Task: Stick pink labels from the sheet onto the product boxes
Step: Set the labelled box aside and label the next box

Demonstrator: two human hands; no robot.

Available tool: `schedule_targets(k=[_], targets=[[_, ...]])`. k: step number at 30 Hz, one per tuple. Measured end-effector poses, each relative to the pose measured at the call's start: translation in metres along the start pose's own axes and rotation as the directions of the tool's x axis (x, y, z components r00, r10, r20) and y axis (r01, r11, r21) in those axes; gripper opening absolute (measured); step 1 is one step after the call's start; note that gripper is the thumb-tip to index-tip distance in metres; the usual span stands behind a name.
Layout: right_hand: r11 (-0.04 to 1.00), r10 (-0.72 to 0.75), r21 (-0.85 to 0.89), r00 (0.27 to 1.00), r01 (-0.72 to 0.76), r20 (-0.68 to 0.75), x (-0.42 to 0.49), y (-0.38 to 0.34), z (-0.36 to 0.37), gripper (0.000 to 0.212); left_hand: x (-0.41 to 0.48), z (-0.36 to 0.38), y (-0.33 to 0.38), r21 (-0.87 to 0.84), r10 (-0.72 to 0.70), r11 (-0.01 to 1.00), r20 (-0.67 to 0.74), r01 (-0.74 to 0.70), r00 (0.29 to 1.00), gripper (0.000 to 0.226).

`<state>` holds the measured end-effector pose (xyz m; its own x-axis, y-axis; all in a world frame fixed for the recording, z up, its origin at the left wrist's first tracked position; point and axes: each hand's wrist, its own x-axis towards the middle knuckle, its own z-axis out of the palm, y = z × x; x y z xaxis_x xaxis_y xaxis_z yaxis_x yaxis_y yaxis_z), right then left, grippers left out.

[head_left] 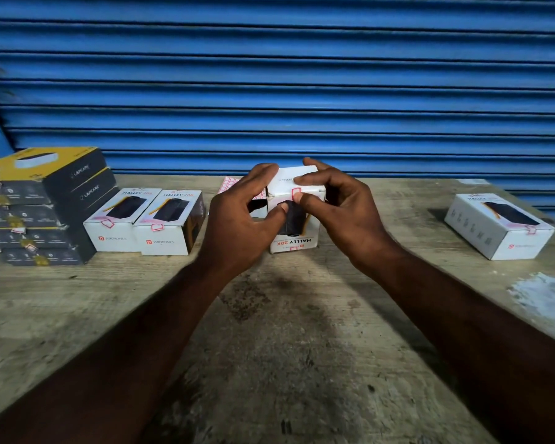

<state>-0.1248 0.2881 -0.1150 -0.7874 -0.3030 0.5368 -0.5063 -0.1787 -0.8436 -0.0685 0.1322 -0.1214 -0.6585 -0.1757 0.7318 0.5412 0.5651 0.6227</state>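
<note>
Pink label [296, 191] pressed onto box [297, 241] gripped by both hands [237, 225] [340, 213], hiding label sheet [229, 184].

Backdrop was a closed blue corrugated roller shutter [302, 75] behind a worn, stained wooden tabletop [269, 331], a whitish scuffed patch [539, 299] at right, lighting dim and even.

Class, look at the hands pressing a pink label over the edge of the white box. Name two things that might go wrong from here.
1. The label wraps over the box edge under the right hand; it may crease or sit crooked.
2. The left hand hides most of the label sheet behind the box; shifting the box might crumple it.
</note>
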Motion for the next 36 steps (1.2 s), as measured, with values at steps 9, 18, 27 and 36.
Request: schedule_targets(k=[9, 18, 27, 36], targets=[[0.998, 0.028, 0.052, 1.000, -0.028, 0.003, 0.000, -0.001, -0.002, 0.020, -0.001, 0.001, -0.003, 0.001, 0.027, 1.000, 0.022, -0.027, 0.999, 0.059], [0.965, 0.119, 0.240, 0.991, -0.101, -0.063, 0.001, -0.003, 0.002, 0.037, 0.001, 0.001, -0.004, -0.033, 0.066, 0.997, 0.040, -0.065, 0.997, 0.058], [0.944, 0.212, 0.268, 0.976, -0.193, -0.045, 0.008, -0.007, -0.009, 0.053, -0.002, 0.001, 0.001, -0.106, -0.051, 0.992, 0.118, 0.063, 0.992, 0.083], [0.939, 0.235, 0.260, 0.972, -0.223, -0.014, 0.010, 0.000, -0.012, 0.038, -0.003, 0.002, -0.002, -0.198, -0.170, 0.960, 0.153, 0.199, 0.973, 0.082]])
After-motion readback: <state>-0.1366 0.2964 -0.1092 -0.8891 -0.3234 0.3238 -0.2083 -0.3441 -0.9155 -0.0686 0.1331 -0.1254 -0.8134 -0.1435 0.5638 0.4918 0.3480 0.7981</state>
